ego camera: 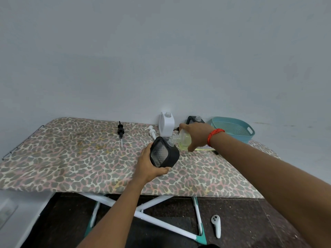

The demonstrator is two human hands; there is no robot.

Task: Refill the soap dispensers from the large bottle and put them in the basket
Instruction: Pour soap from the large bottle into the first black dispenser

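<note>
My left hand (149,166) grips a black soap dispenser (163,153) with a clear front panel, tilted above the table, its open neck up and to the right. My right hand (196,136) holds the large clear bottle (183,139) of yellow-green soap tipped on its side, its mouth touching the dispenser's neck. A white dispenser (166,126) stands open by the wall. Another black dispenser (194,119) stands behind my right hand, partly hidden. The teal basket (232,128) sits at the far right of the table.
A black pump head (120,131) and a white pump head (152,132) lie loose on the leopard-print table (71,158). A wall runs right behind the table. On the dark floor lies a white controller (216,226) beside the table's crossed legs.
</note>
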